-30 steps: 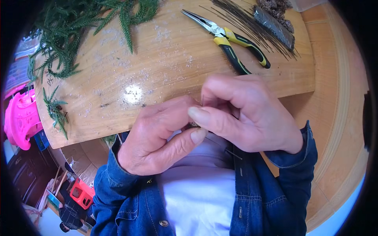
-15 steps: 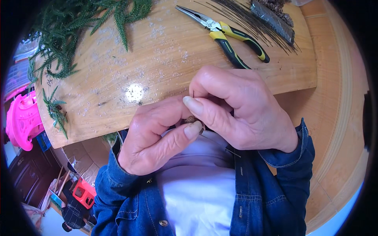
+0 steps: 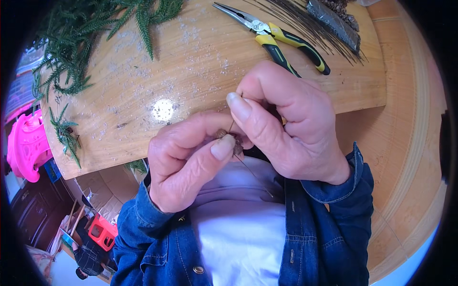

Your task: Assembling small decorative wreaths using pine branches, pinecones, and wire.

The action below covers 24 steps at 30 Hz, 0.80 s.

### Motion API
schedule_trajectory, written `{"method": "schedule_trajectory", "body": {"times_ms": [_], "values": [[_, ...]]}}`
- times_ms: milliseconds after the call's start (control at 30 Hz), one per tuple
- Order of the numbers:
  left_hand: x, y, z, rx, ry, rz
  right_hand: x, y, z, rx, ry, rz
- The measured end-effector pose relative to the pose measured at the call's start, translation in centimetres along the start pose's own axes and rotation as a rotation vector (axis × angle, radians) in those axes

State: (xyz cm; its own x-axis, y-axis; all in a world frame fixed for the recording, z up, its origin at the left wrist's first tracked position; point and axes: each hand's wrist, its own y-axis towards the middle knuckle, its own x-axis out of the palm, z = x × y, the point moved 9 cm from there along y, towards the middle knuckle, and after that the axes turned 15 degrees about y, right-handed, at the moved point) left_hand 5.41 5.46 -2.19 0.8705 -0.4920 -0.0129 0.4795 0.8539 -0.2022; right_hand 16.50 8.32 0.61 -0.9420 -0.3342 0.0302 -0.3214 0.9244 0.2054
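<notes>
down close to the body, the left hand (image 3: 191, 159) pinches a small brown cone-like piece (image 3: 228, 138) between thumb tip and curled fingers, right at the near edge of the wooden board (image 3: 143, 95). the piece is mostly hidden, so its exact kind is hard to tell. the right hand (image 3: 291, 126) sits just beside it, touching, fingers closed narrow on a thin dark wire (image 3: 253, 172). since half a second back the right thumb has lifted higher over the piece and the hands have drawn a touch nearer the chest, which reads as the wire being worked round or through the piece, not yet finished. the wire's long axis runs on a slant: one short end pokes up by the right thumb, the longer tail points down and to the person's right across the white shirt. farther up the board lie yellow-and-black pliers (image 3: 276, 40), unmoved, then a fan of loose dark wires (image 3: 315, 26), and green conifer sprigs (image 3: 86, 43) at far left.
</notes>
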Motion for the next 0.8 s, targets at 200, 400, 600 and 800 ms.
{"method": "schedule_trajectory", "body": {"times_ms": [200, 400, 600, 800], "values": [[0.1, -0.2, -0.1, 0.039, -0.132, 0.033, 0.0, -0.2, 0.4, 0.008, 0.018, 0.023], [-0.2, -0.1, -1.1, -0.016, -0.235, 0.047, -0.9, -0.8, 0.1, 0.008, -0.023, 0.005], [-0.4, 0.2, -1.6, -0.072, -0.209, 0.085, -0.1, -3.2, -1.3, -0.061, -0.214, -0.131], [-0.2, 0.2, -1.0, -0.01, -0.13, 0.057, 0.9, -3.3, -3.2, -0.341, -0.248, -0.149]]}}
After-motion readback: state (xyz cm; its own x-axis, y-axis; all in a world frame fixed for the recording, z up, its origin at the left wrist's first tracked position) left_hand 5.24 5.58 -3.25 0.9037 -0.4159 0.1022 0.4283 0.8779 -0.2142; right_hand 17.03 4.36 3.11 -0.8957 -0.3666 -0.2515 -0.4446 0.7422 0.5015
